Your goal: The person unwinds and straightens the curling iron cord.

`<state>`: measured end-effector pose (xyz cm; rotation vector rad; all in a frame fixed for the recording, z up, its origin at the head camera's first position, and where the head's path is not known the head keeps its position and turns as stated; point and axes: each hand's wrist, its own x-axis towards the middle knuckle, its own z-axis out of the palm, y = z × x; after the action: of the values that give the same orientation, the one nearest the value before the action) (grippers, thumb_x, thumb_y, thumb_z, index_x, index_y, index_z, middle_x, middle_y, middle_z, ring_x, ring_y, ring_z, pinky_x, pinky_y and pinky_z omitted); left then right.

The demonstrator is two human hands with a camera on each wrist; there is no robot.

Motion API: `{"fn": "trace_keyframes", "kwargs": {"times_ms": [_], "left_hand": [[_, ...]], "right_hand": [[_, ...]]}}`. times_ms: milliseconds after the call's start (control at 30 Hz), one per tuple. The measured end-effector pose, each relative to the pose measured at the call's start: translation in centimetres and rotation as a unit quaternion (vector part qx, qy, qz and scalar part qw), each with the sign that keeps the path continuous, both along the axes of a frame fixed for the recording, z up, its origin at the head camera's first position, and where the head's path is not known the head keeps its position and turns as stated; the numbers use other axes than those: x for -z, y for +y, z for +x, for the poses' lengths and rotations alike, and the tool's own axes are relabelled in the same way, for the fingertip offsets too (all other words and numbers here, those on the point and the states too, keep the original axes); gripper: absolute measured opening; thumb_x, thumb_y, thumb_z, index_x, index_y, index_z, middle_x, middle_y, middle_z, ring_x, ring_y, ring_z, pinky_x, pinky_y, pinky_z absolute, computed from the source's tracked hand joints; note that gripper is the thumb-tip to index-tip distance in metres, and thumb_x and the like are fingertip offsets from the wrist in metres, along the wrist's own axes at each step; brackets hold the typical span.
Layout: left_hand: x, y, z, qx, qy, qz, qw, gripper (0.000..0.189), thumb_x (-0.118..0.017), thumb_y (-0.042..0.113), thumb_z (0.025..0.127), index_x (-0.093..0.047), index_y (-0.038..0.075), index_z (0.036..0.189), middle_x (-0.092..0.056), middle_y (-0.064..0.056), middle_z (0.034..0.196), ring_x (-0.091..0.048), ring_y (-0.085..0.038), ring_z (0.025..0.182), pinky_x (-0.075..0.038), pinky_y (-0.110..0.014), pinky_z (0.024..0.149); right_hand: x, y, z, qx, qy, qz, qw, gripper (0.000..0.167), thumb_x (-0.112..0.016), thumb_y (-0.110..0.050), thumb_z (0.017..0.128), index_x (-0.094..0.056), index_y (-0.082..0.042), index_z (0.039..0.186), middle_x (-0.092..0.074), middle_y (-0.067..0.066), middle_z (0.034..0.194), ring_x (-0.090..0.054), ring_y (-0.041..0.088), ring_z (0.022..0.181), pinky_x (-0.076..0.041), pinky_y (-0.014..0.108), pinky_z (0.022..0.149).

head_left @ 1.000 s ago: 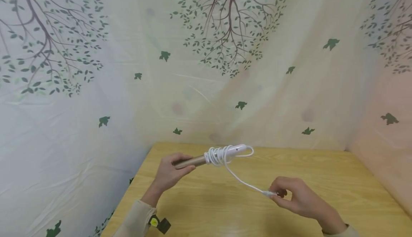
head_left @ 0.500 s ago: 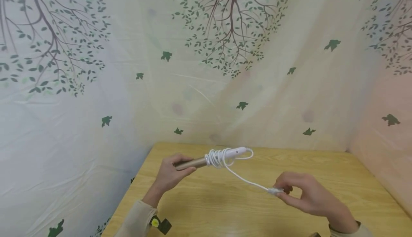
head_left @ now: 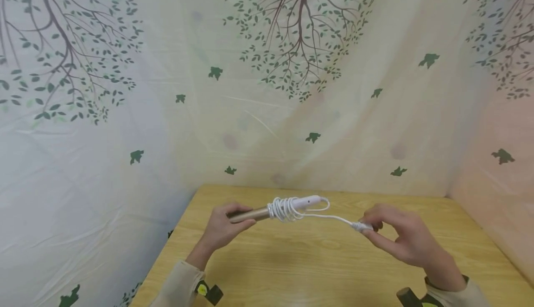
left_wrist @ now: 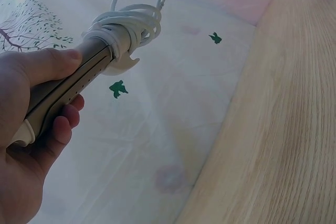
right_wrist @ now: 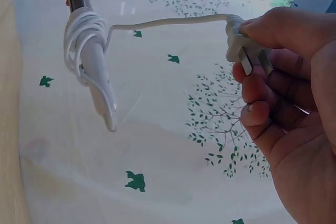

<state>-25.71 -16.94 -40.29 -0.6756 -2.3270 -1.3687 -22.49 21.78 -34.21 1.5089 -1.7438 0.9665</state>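
Note:
My left hand (head_left: 223,228) grips the gold-brown end of a hair straightener (head_left: 254,214), held above the table with its white handle towards the right. Several loops of white cord (head_left: 285,209) are wound around the handle. From the loops a free length runs across to the plug (head_left: 362,227), which my right hand (head_left: 402,235) pinches between thumb and fingers. Two flat metal prongs on the plug (right_wrist: 247,51) show in the right wrist view. In the left wrist view, a row of small holes runs along the side of the straightener (left_wrist: 79,80).
Below both hands lies a wooden table (head_left: 292,270). A pale curtain (head_left: 258,126) printed with trees and birds hangs behind it and along the sides. Each sleeve carries a strapped dark block, such as the left wrist device (head_left: 208,292).
My right hand has moved up and slightly right with the plug, so the free cord now runs flatter. The left hand and straightener have dipped slightly.

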Motion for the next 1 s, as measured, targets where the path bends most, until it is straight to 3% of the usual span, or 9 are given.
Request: {"fn": "trace_keyframes", "kwargs": {"times_ms": [200,433,600,700,833,1000], "left_hand": [[0.6,0.0,-0.2,-0.011,-0.017,0.001,0.9998,0.024,-0.082,0.008,0.077,-0.073,0.009,0.099,-0.071,-0.008,0.091,-0.060,-0.010,0.073,-0.050,-0.025,0.064],[0.7,0.2,-0.2,0.016,-0.016,-0.001,0.9997,0.024,-0.082,0.009,0.077,-0.073,0.006,0.099,-0.072,-0.011,0.091,-0.061,-0.009,0.071,-0.052,-0.025,0.063],[0.7,0.1,0.0,0.033,-0.015,-0.007,0.9993,0.025,-0.081,0.007,0.076,-0.072,0.005,0.099,-0.072,-0.011,0.092,-0.060,-0.006,0.071,-0.052,-0.025,0.062],[0.7,0.1,0.1,0.043,-0.015,-0.007,0.9989,0.025,-0.081,0.007,0.076,-0.072,0.005,0.099,-0.072,-0.012,0.092,-0.060,-0.006,0.071,-0.052,-0.026,0.063],[0.6,0.1,0.3,0.049,-0.010,-0.005,0.9988,0.025,-0.081,0.008,0.076,-0.072,0.005,0.099,-0.073,-0.012,0.093,-0.061,-0.006,0.071,-0.053,-0.026,0.063],[0.5,0.1,0.2,0.052,-0.006,-0.004,0.9986,0.024,-0.081,0.008,0.077,-0.072,0.005,0.099,-0.073,-0.012,0.093,-0.061,-0.006,0.071,-0.053,-0.026,0.062]], "right_hand": [[-0.6,-0.3,-0.6,0.001,-0.001,-0.039,0.9992,0.009,-0.067,0.000,0.089,-0.066,0.009,0.092,-0.062,0.004,0.081,-0.048,0.006,0.076,-0.039,0.015,0.064],[0.0,0.2,-2.2,0.003,0.012,-0.110,0.9939,0.011,-0.067,0.007,0.085,-0.063,0.018,0.087,-0.066,0.009,0.085,-0.050,0.009,0.076,-0.040,0.016,0.067],[0.9,0.3,-3.9,0.048,0.014,-0.172,0.9837,0.011,-0.067,0.011,0.082,-0.062,0.021,0.084,-0.066,0.015,0.082,-0.052,0.011,0.075,-0.043,0.014,0.069],[2.0,0.8,-4.9,0.118,0.017,-0.188,0.9749,0.007,-0.068,0.016,0.077,-0.064,0.018,0.083,-0.064,0.014,0.078,-0.051,0.009,0.073,-0.042,0.012,0.066],[3.8,1.8,-6.3,0.237,0.012,-0.178,0.9550,0.019,-0.072,0.017,0.068,-0.069,0.008,0.085,-0.062,0.009,0.074,-0.049,0.006,0.070,-0.039,0.012,0.064],[5.6,2.8,-7.6,0.337,-0.013,-0.148,0.9297,0.023,-0.077,0.011,0.069,-0.071,0.001,0.089,-0.063,0.004,0.074,-0.049,0.003,0.068,-0.039,0.011,0.064]]}}
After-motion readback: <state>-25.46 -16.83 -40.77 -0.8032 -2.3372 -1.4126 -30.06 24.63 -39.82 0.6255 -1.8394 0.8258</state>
